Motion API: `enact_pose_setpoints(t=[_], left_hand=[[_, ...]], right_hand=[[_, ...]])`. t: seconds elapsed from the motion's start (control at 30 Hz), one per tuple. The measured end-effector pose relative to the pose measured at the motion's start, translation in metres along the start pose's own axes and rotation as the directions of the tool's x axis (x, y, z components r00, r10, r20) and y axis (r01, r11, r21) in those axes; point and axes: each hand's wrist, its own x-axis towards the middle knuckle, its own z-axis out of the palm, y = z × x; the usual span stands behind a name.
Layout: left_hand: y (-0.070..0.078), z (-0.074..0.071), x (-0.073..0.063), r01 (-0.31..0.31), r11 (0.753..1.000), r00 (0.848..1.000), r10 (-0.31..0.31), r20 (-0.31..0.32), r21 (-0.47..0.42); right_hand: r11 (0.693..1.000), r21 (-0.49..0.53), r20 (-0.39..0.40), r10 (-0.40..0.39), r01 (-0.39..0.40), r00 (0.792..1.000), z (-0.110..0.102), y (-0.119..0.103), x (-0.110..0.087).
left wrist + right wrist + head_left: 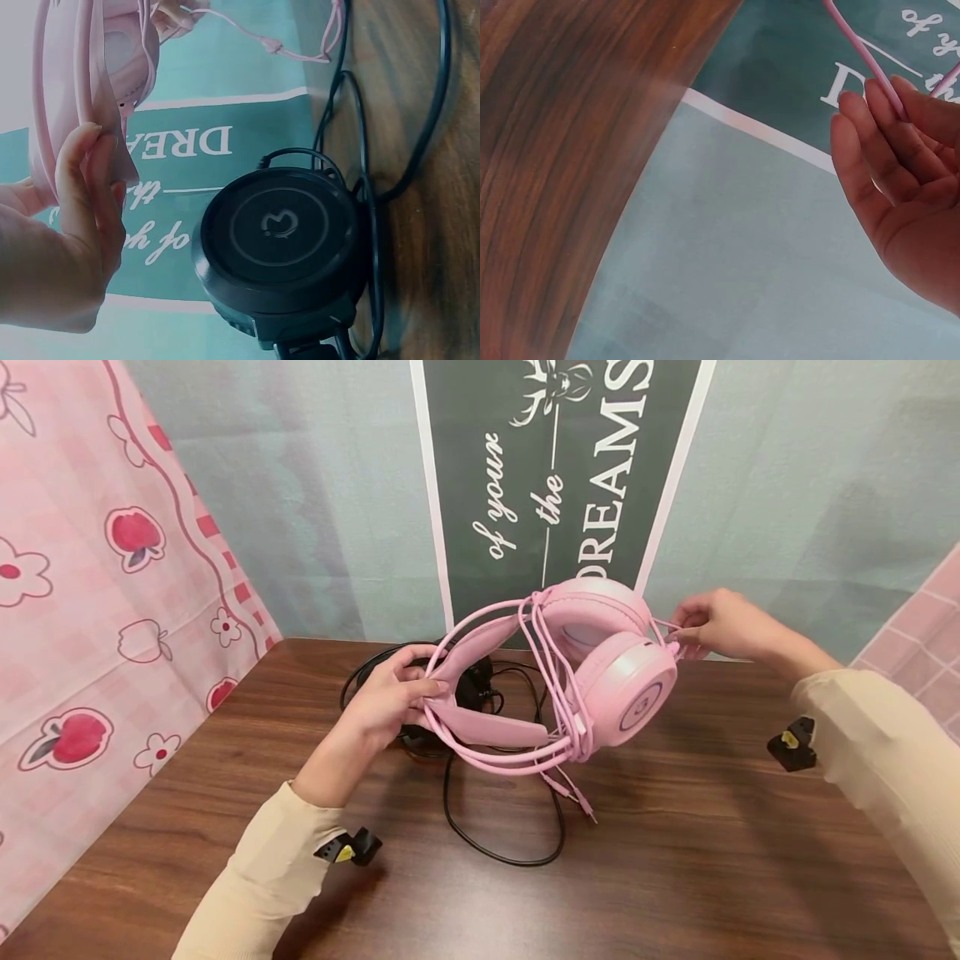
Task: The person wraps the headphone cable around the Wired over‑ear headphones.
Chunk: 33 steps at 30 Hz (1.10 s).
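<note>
Pink headphones (495, 727) hang tilted above the table, their ear cups toward the right. My left hand (393, 693) grips the headband at its top, thumb on one side and fingers on the other. A pink cable (870, 56) is wound around the headband and cups, with its plug ends dangling below. My right hand (720, 622) pinches a stretch of that cable between thumb and fingers, just right of the cups; the right wrist view shows the pinch closely. Behind and below the left hand lie black headphones (277, 232) with their own black cable (517, 862).
The brown wooden table (675, 877) runs back to a pale blue-green cloth wall (300, 527) bearing a dark green printed panel (480, 460). At the left hangs a pink fruit-and-flower curtain (82, 635). Pink tile-patterned cloth (918, 652) edges the right side.
</note>
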Motion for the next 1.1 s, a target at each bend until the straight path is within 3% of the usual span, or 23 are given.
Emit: enact_pose_setpoints(t=[0.2,0.47,0.83,1.1], left_hand=[[0.005,-0.002,0.001,0.007,0.999,1.0,-0.008,-0.028,-0.04],[0.014,-0.002,0.002,-0.012,0.992,0.999,0.006,-0.052,-0.125],[0.019,-0.006,0.0,-0.024,0.981,0.996,0.007,-0.087,-0.191],[0.024,-0.013,-0.001,-0.027,0.976,0.994,0.004,-0.105,-0.218]], right_hand=[[0.999,-0.037,-0.06,-0.007,0.005,0.998,-0.005,-0.007,0.002],[0.999,0.02,-0.195,-0.029,0.033,0.98,-0.013,-0.017,0.003],[0.999,-0.007,-0.123,-0.053,0.053,0.991,-0.01,-0.02,0.001],[1.0,0.008,-0.158,-0.017,0.018,0.987,-0.018,-0.017,-0.001]])
